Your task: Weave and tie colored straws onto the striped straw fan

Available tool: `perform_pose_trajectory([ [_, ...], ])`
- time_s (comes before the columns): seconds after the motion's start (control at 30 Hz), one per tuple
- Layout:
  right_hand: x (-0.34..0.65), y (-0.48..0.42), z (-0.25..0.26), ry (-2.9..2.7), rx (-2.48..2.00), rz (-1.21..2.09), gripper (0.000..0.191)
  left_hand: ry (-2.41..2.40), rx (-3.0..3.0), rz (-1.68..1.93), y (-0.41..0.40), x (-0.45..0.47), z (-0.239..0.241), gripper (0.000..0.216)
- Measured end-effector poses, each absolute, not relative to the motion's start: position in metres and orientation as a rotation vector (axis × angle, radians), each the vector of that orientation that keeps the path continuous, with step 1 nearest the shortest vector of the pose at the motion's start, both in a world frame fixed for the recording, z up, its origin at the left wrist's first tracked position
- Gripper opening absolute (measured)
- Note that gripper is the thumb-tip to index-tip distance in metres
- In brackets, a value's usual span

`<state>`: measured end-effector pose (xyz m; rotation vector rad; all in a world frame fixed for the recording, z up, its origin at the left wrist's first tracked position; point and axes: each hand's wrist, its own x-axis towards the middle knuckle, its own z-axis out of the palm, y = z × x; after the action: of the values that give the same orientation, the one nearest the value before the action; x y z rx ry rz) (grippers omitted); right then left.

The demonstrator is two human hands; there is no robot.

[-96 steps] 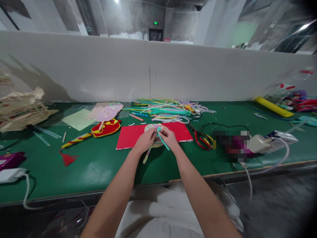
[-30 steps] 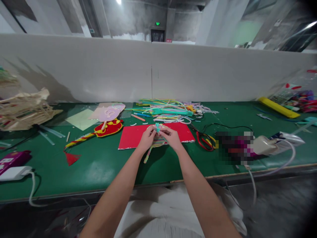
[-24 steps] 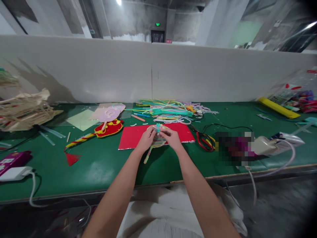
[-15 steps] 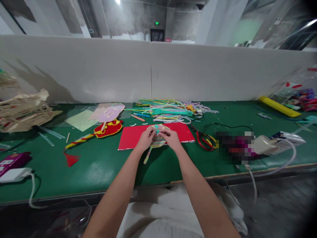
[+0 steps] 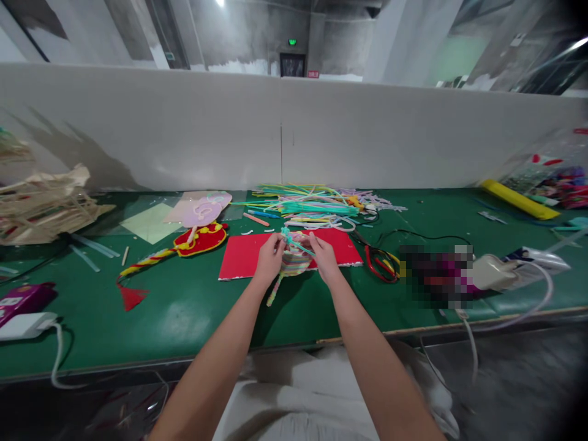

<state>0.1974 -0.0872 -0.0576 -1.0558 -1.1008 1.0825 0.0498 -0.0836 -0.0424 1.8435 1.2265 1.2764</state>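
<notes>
Between my hands is a teal pipe cleaner [image 5: 286, 235] bent into a small flower-like shape, with straight ends running down to the right. The fingers of my left hand [image 5: 270, 252] are closed on its curled part. My right hand [image 5: 323, 252] pinches the far end of the straight part. Just beneath lies a round fan [image 5: 294, 263] of striped pastel pipe cleaners, its wrapped handle [image 5: 274, 290] pointing down toward me. The fan rests partly over a red board [image 5: 243, 253]; my fingers cover part of its top.
Behind the board lies a pile of pipe cleaners [image 5: 316, 207]. Red-handled pliers or scissors [image 5: 380, 266] lie right of it. A red and yellow fan with tassel [image 5: 202, 240] is at left, beside a lilac fan shape [image 5: 202, 211]. A white partition [image 5: 184, 135] stands behind.
My hands have moved slightly apart. The teal pipe cleaner's straight ends now stretch toward my right hand, and its curled part has shifted up and left. The fan stays in place.
</notes>
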Motion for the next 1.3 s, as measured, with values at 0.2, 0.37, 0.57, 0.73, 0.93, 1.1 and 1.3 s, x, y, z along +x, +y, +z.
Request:
perform_pose_trajectory([
  [0.2,0.1946,-0.0894,-0.0566,-1.207,-1.07,1.067,0.032,1.352,1.824,1.369,-0.0853,0.0479,-0.0398,0.018],
  [0.37,0.1922,-0.0934,-0.0555,-1.364,-1.068,1.094,0.025,1.339,1.842,1.38,-0.0849,0.0475,-0.042,0.017],
  [0.57,0.192,-0.0903,-0.0534,-1.267,-1.073,1.068,0.03,1.205,1.919,1.277,-0.0853,0.048,-0.0442,0.019],
  [0.73,0.1927,-0.0855,-0.058,-1.24,-1.073,1.057,0.028,1.123,1.987,1.17,-0.0866,0.0489,-0.0463,0.021],
  [0.93,0.1946,-0.0868,-0.0587,-1.236,-1.056,1.067,0.025,1.137,1.931,1.168,-0.0864,0.0505,-0.0458,0.027],
  [1.1,0.1938,-0.0862,-0.0593,-1.218,-1.049,1.045,0.026,1.098,1.935,1.116,-0.0862,0.0506,-0.045,0.024],
  [1.3,0.1942,-0.0871,-0.059,-1.207,-1.077,1.068,0.026,1.042,1.968,1.003,-0.0854,0.0478,-0.044,0.019],
])
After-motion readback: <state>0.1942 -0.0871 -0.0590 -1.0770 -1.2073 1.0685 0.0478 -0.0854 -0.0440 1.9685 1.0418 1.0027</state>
